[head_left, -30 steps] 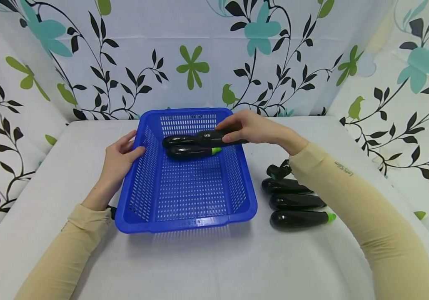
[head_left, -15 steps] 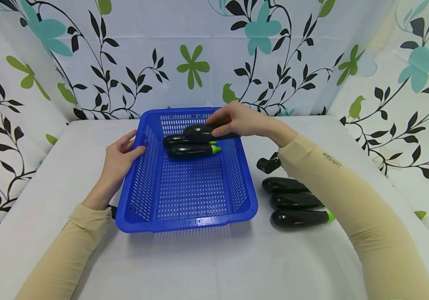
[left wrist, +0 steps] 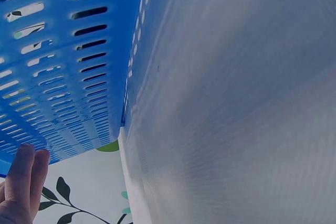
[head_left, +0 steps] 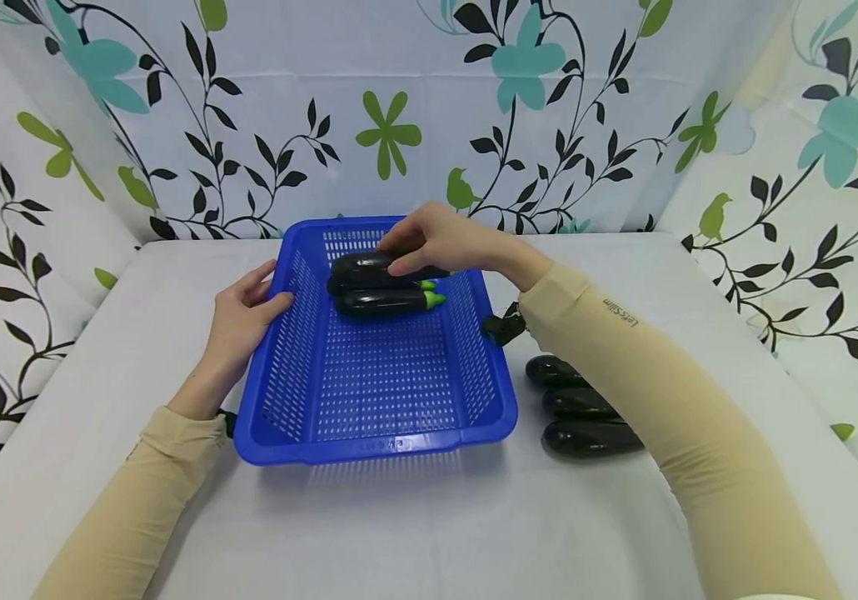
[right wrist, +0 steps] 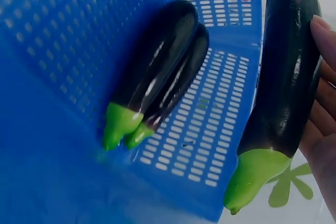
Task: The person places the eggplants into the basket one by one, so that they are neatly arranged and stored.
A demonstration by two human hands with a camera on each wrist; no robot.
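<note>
My left hand [head_left: 237, 321] holds the left rim of a blue perforated plastic basket [head_left: 376, 451], thumb over the inner side and fingers outside. In the left wrist view two fingers [left wrist: 29, 174] show against the basket's outer wall. My right hand [head_left: 447, 237] grips a glossy dark eggplant [head_left: 360, 271] over the basket's far part. In the right wrist view this eggplant's green stem end points down, above two other eggplants [right wrist: 157, 56] lying side by side in the basket. From the head view the held one partly covers the farther of those two.
Right of the basket, several dark eggplants [head_left: 586, 438] lie in a row on the white table [head_left: 429, 533], partly hidden by my right sleeve [head_left: 639, 392]. A black wrist camera [head_left: 502, 328] hangs over the basket's right rim. A patterned curtain [head_left: 429, 108] stands behind.
My right hand has moved left with its eggplant, bringing it further over the far part of the basket, above the two lying there. My left hand and the basket stay in place.
</note>
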